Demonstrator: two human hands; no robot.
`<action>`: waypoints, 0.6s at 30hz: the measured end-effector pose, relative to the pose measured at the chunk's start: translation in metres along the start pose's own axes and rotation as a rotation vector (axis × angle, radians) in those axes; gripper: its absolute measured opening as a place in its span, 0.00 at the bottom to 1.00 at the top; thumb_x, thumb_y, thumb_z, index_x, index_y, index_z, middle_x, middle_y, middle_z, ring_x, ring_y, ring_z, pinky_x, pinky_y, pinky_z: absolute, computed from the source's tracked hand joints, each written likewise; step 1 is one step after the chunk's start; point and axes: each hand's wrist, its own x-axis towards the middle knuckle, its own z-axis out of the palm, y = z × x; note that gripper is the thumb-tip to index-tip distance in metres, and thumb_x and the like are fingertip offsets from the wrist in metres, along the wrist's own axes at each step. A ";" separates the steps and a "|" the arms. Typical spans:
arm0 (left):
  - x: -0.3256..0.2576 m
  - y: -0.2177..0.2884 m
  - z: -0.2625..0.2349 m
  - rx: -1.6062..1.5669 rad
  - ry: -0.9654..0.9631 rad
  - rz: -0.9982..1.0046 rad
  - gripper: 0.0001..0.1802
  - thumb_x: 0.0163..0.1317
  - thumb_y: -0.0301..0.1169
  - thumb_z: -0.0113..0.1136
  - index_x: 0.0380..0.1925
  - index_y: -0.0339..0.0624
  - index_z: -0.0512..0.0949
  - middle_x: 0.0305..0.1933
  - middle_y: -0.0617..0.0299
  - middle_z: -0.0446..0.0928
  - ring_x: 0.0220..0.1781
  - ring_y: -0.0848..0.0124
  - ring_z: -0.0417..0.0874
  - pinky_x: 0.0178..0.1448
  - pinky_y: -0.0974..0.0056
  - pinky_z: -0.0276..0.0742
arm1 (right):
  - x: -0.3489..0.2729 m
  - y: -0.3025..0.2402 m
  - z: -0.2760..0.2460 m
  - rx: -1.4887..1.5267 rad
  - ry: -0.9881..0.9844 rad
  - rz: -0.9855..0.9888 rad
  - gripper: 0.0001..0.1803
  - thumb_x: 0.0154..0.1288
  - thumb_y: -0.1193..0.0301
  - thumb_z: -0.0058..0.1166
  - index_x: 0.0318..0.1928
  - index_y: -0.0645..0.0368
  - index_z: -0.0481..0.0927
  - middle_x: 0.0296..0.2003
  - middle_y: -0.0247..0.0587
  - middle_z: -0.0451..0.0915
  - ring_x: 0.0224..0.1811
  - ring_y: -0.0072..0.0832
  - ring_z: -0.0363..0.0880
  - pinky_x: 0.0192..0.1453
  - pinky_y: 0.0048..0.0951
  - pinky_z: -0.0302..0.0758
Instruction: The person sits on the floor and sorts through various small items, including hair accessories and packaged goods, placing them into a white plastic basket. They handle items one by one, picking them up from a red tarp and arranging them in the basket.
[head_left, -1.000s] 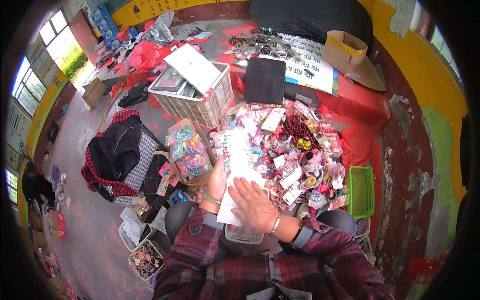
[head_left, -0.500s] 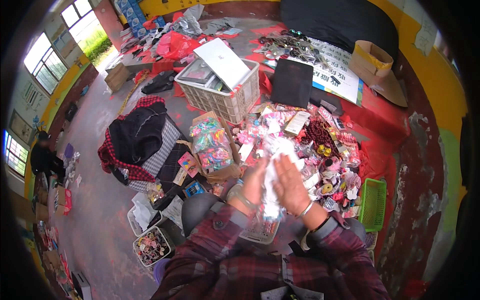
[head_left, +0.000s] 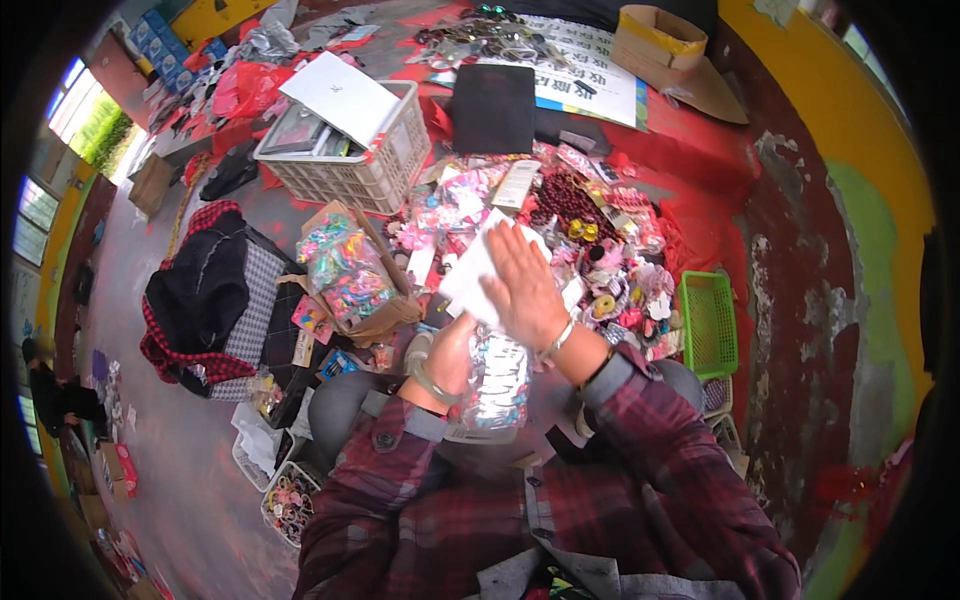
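Observation:
A clear plastic packet [head_left: 497,385] with shiny, small, colourful contents hangs in front of me, a white card or sheet [head_left: 465,282] at its upper end. My left hand [head_left: 447,358] holds the packet from its left side, with most of the fingers hidden behind it. Across the white piece lies my right hand [head_left: 528,290], palm down, its fingers stretched out flat. Just beyond my hands spreads a heap of hair ornaments and trinkets [head_left: 605,300]. Beneath the packet, the rim of a pale basket [head_left: 480,436] shows.
A cardboard box of bagged colourful items [head_left: 345,270] stands left of the heap. Behind it is a beige plastic crate [head_left: 345,180]. A green basket [head_left: 708,325] sits right; dark clothing [head_left: 200,280] lies left. Another person [head_left: 58,400] is at the far left.
My view has swung right, so the surroundings sit further left. My right hand has moved from the packet's side to lie flat over the white piece; the packet's lower part now shows clearly.

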 end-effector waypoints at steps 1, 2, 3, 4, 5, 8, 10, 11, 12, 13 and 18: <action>-0.009 0.007 0.013 -0.015 -0.023 -0.079 0.24 0.71 0.39 0.33 0.62 0.37 0.61 0.57 0.56 0.70 0.57 0.67 0.74 0.60 0.61 0.70 | 0.002 0.004 -0.005 0.029 -0.019 0.067 0.31 0.69 0.61 0.37 0.67 0.63 0.52 0.68 0.57 0.49 0.72 0.46 0.43 0.73 0.43 0.43; -0.010 0.011 0.018 -0.011 -0.036 -0.064 0.25 0.71 0.40 0.34 0.62 0.38 0.61 0.57 0.56 0.70 0.57 0.67 0.74 0.59 0.61 0.71 | 0.002 0.006 -0.003 0.045 -0.007 0.046 0.31 0.69 0.61 0.37 0.67 0.63 0.53 0.68 0.57 0.49 0.72 0.47 0.43 0.72 0.43 0.44; -0.009 0.015 0.023 -0.008 -0.049 -0.049 0.25 0.71 0.41 0.34 0.62 0.38 0.61 0.57 0.56 0.71 0.56 0.67 0.75 0.59 0.60 0.71 | 0.000 0.007 -0.001 0.061 0.004 0.024 0.31 0.69 0.61 0.38 0.67 0.63 0.53 0.68 0.57 0.50 0.72 0.48 0.43 0.72 0.43 0.45; -0.012 0.025 0.031 0.044 -0.015 0.047 0.25 0.71 0.42 0.35 0.62 0.38 0.61 0.57 0.56 0.71 0.56 0.66 0.75 0.59 0.60 0.71 | -0.002 -0.001 0.003 0.048 -0.036 -0.029 0.31 0.69 0.61 0.38 0.67 0.63 0.54 0.68 0.57 0.50 0.72 0.47 0.43 0.72 0.43 0.45; -0.011 0.033 0.038 0.094 0.008 0.139 0.25 0.71 0.43 0.36 0.62 0.39 0.61 0.57 0.56 0.71 0.56 0.65 0.75 0.60 0.60 0.71 | -0.008 -0.010 0.006 0.027 -0.073 -0.077 0.31 0.68 0.61 0.39 0.67 0.62 0.54 0.68 0.57 0.51 0.72 0.47 0.44 0.72 0.42 0.45; 0.004 0.060 -0.013 -0.183 -0.029 0.185 0.26 0.71 0.46 0.36 0.58 0.38 0.66 0.56 0.56 0.72 0.55 0.63 0.75 0.61 0.58 0.69 | -0.036 -0.050 0.010 -0.075 -0.278 -0.333 0.33 0.65 0.60 0.43 0.67 0.59 0.55 0.68 0.50 0.51 0.72 0.42 0.47 0.72 0.44 0.46; 0.007 0.072 -0.013 -0.030 0.161 0.390 0.26 0.71 0.46 0.35 0.56 0.37 0.67 0.55 0.55 0.73 0.54 0.62 0.75 0.61 0.57 0.69 | -0.054 -0.063 0.011 0.047 -0.269 -0.343 0.33 0.64 0.60 0.45 0.67 0.57 0.56 0.68 0.48 0.52 0.72 0.41 0.48 0.72 0.45 0.47; 0.006 0.077 -0.008 -0.016 0.222 0.450 0.26 0.71 0.46 0.35 0.56 0.37 0.67 0.54 0.55 0.73 0.53 0.62 0.76 0.60 0.56 0.69 | -0.060 -0.065 0.012 0.068 -0.255 -0.345 0.33 0.63 0.60 0.46 0.67 0.56 0.56 0.68 0.47 0.52 0.72 0.40 0.48 0.72 0.45 0.47; 0.005 0.079 -0.004 -0.001 0.283 0.508 0.26 0.71 0.46 0.35 0.55 0.37 0.67 0.53 0.54 0.74 0.53 0.61 0.76 0.60 0.56 0.69 | -0.063 -0.065 0.011 0.088 -0.241 -0.347 0.34 0.63 0.60 0.47 0.67 0.55 0.56 0.69 0.47 0.51 0.71 0.40 0.48 0.72 0.45 0.47; 0.002 0.080 -0.003 -0.015 0.289 0.489 0.26 0.71 0.47 0.35 0.55 0.37 0.67 0.53 0.54 0.74 0.53 0.61 0.76 0.60 0.56 0.69 | -0.060 -0.064 0.011 0.057 -0.238 -0.340 0.34 0.62 0.60 0.47 0.67 0.55 0.56 0.69 0.47 0.51 0.72 0.40 0.48 0.72 0.45 0.47; 0.003 0.060 -0.007 -0.164 0.110 0.322 0.28 0.70 0.48 0.34 0.57 0.36 0.66 0.56 0.52 0.72 0.55 0.60 0.75 0.61 0.55 0.68 | -0.026 -0.040 0.007 0.080 -0.107 -0.200 0.34 0.63 0.62 0.47 0.68 0.56 0.55 0.68 0.54 0.49 0.71 0.45 0.49 0.72 0.43 0.48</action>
